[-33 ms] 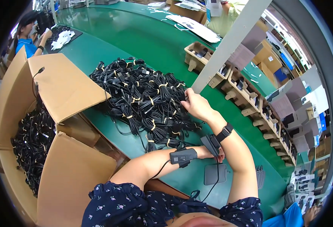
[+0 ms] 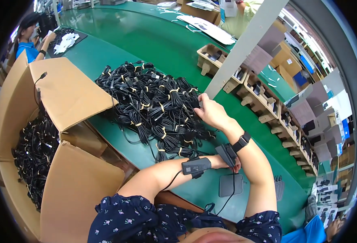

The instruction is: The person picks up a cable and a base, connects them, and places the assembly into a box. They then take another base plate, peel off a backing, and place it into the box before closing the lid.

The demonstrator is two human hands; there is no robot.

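Observation:
A heap of black cables (image 2: 146,105), coiled and tied with pale bands, lies on the green table. My right hand (image 2: 211,112) is at the heap's right edge, its thumb and forefinger curled against the cables. What lies between these fingers is hidden. My left hand (image 2: 236,165) is below, under my right forearm. A black device on the right wrist (image 2: 226,155) covers most of it, so its fingers barely show. Close to it, a flat grey square pad (image 2: 230,186) lies on the table. A second black device (image 2: 196,166) with a cord is strapped on my left forearm.
An open cardboard box (image 2: 75,87) with more black cables stands at the left. Along the right runs a row of brown moulded trays (image 2: 263,95), behind a pale metal post (image 2: 247,46). A dark ribbed object (image 2: 279,188) lies beyond my right forearm. Co-workers sit far left and lower right.

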